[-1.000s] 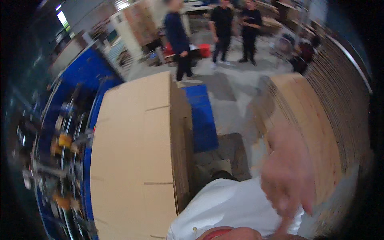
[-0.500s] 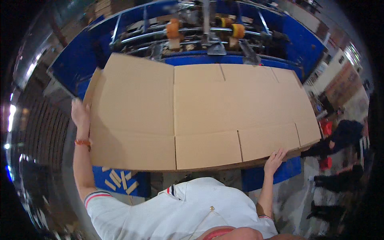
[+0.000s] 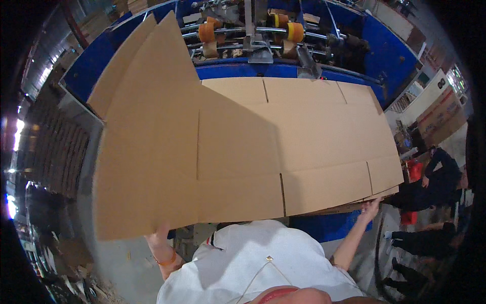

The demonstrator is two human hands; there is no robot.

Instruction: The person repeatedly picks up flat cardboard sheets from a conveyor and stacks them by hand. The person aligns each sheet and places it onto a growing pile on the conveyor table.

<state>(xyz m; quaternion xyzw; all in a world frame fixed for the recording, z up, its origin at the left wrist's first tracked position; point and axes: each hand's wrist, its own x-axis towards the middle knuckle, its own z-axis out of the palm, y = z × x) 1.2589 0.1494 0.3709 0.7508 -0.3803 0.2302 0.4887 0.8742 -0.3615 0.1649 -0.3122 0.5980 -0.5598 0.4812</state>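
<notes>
Large flat brown slotted cardboard sheet [image 3: 202, 152] tilted; left hand [image 3: 159, 234] gripped near edge, right hand [image 3: 371, 206] pinched right corner.

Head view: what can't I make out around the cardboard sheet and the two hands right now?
- Left hand: most fingers hidden under the lifted cardboard sheet.
- Right hand: small, fingertips hidden under the sheet's corner; grip unclear.
- Stack below: only a thin edge shows.
- Blue machine: near part covered by the sheet.
</notes>
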